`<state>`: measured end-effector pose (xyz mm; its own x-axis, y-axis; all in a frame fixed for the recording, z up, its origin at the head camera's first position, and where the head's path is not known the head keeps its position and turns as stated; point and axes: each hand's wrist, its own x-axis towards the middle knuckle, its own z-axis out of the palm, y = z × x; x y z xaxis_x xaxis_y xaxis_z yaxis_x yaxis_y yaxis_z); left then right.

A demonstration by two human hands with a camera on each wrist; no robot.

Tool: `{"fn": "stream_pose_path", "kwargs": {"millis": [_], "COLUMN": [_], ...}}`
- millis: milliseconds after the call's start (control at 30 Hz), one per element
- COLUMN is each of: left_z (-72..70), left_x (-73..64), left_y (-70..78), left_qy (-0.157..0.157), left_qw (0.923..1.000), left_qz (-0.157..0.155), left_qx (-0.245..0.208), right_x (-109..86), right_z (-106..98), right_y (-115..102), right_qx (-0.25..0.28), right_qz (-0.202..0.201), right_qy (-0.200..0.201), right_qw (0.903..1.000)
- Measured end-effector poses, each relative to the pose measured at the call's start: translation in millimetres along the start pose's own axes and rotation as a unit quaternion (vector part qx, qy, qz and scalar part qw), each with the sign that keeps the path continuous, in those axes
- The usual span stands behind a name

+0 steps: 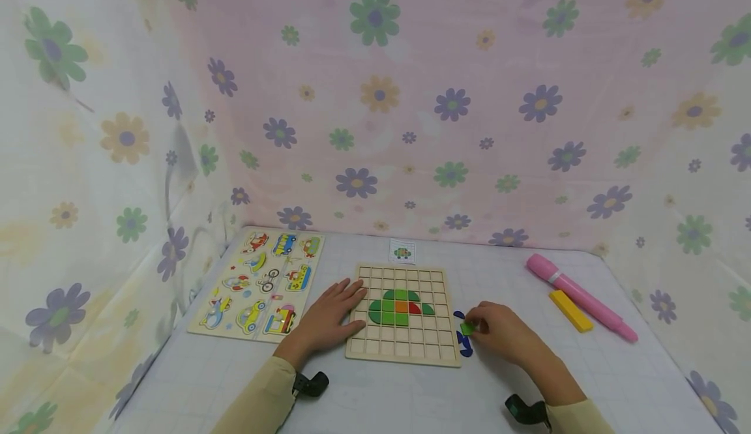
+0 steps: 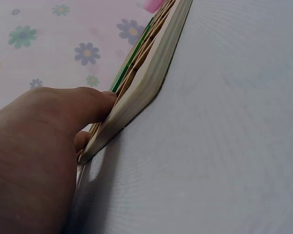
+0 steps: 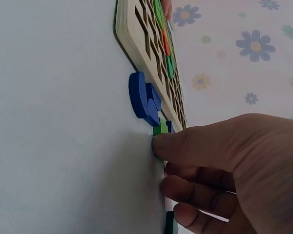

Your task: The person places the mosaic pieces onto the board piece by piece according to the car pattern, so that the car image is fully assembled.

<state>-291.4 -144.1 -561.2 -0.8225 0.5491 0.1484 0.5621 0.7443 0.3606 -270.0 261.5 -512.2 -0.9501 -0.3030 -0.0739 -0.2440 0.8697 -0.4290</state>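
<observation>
A wooden grid board (image 1: 405, 349) lies mid-table, with green, orange and red pieces set in several of its cells. My left hand (image 1: 326, 317) rests on the board's left edge, fingers extended; in the left wrist view the thumb (image 2: 95, 105) touches the rim. Just right of the board, my right hand (image 1: 501, 331) pinches a small green square block (image 1: 467, 328) between thumb and finger. Dark blue curved pieces (image 1: 465, 344) lie beside the board's right edge, near that hand. In the right wrist view, the green block (image 3: 160, 127) is partly hidden by the thumb.
A vehicle puzzle board (image 1: 258, 290) lies to the left. Behind the grid board is a small pattern card (image 1: 402, 251). A pink marker-shaped tube (image 1: 581, 296) and a yellow bar (image 1: 571, 311) lie at the right. Flowered cloth walls (image 1: 411, 180) enclose the table's back and sides.
</observation>
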Motion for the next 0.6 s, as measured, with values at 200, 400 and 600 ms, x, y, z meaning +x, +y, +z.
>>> {"fn": "stream_pose_path", "kwargs": {"millis": [200, 400, 600], "left_z": [2.1, 2.3, 0.9], "left_x": [0.0, 0.1, -0.5], "left_y": [-1.1, -0.7, -0.1], "left_qy": [0.002, 0.004, 0.003], "left_qw": [1.0000, 1.0000, 1.0000], "left_qz": [-0.002, -0.002, 0.000], "left_qx": [0.004, 0.003, 0.006], "right_x": [-4.0, -6.6, -6.3], "right_z": [-2.6, -5.9, -8.7], "right_y": [2.2, 0.8, -0.1], "right_qx": [0.008, 0.013, 0.008], "right_qz": [0.019, 0.015, -0.010], "right_qy": [-0.004, -0.005, 0.018], "right_qw": [0.9998, 0.9998, 0.9998]}}
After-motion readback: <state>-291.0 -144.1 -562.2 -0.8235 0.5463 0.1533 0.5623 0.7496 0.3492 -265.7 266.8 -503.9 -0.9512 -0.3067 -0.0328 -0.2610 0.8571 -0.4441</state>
